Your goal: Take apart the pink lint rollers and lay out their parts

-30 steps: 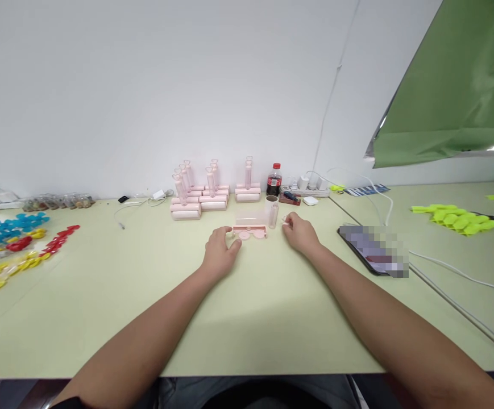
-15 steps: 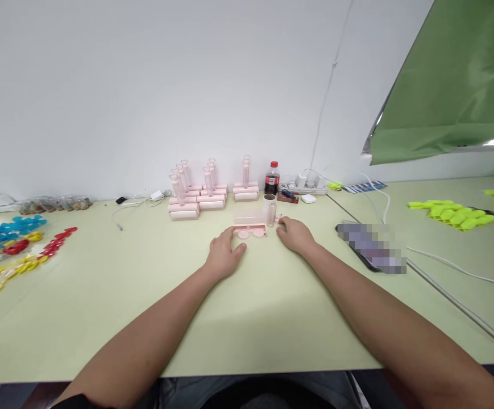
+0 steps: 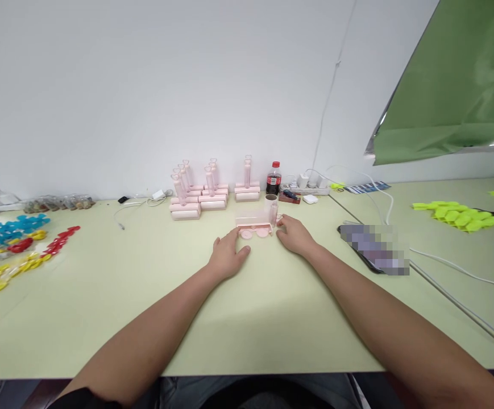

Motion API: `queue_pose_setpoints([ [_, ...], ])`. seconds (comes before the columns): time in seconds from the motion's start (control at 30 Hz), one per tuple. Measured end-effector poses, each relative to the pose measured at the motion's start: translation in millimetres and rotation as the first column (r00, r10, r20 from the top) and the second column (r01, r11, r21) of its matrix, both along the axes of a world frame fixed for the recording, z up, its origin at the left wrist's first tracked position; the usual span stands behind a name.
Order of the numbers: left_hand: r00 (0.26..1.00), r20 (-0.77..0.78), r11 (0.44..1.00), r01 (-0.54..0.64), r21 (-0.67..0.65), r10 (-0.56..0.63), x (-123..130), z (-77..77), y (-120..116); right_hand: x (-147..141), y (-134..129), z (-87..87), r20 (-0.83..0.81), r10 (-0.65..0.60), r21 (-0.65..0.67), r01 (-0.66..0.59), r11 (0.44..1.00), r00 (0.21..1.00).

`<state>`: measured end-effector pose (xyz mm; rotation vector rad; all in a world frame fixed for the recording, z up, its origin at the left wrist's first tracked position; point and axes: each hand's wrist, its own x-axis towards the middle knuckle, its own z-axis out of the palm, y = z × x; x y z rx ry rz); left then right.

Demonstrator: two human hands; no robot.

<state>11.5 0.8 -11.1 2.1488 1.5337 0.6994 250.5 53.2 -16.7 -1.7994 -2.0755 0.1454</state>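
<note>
A pale pink glasses-shaped piece (image 3: 254, 232) with two round parts lies flat on the table between my hands. My left hand (image 3: 228, 255) is open, its fingertips at the piece's left end and its thumb spread. My right hand (image 3: 294, 234) rests just right of the piece, thumb and fingers apart, beside a small pink looped part (image 3: 279, 217) partly hidden by the fingers. A clear pinkish tube (image 3: 274, 214) stands upright behind, next to a hollow roll (image 3: 271, 200). Also behind is a translucent pink box-like part (image 3: 252, 218).
Several pink cases with upright tubes (image 3: 186, 211) stand along the wall. Right of them are a cola bottle (image 3: 273, 180) and a power strip (image 3: 310, 190). A phone (image 3: 372, 250) lies on the right. Coloured plastic pieces (image 3: 20, 227) lie far left, yellow-green ones (image 3: 460, 215) far right.
The view has shifted slightly. The glasses-shaped piece has turned a little, and the clear tube stands closer against the roll. Both hands stay near the same spots.
</note>
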Motion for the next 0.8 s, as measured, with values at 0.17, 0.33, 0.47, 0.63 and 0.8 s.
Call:
queue_pose_setpoints([
  [0.17,0.998,-0.066,1.0,0.024,0.008,-0.024,-3.4,-1.7,-2.3,-0.8,-0.5,0.3,-0.02,0.037,0.004,-0.037,0.999,0.999],
  [0.33,0.925,-0.358,0.981,0.171,0.093,-0.127,-17.2,31.3,8.5,-1.8,-0.6,-0.4,-0.057,0.025,0.001,-0.025,1.0,0.998],
  [0.47,0.864,-0.484,0.938,0.272,0.216,-0.139,-14.7,82.6,52.7,-2.3,-1.1,-0.7,-0.092,-0.003,-0.013,0.002,1.0,0.996],
  [0.63,0.955,-0.293,0.942,0.133,0.307,-0.039,17.3,118.8,124.4,-2.7,-2.7,-0.4,-0.144,-0.03,-0.021,0.027,0.999,0.989],
  [0.8,0.986,-0.072,0.973,-0.134,0.187,0.149,49.8,111.9,174.6,-2.9,-4.9,1.3,-0.198,-0.07,-0.022,0.067,0.998,0.978],
])
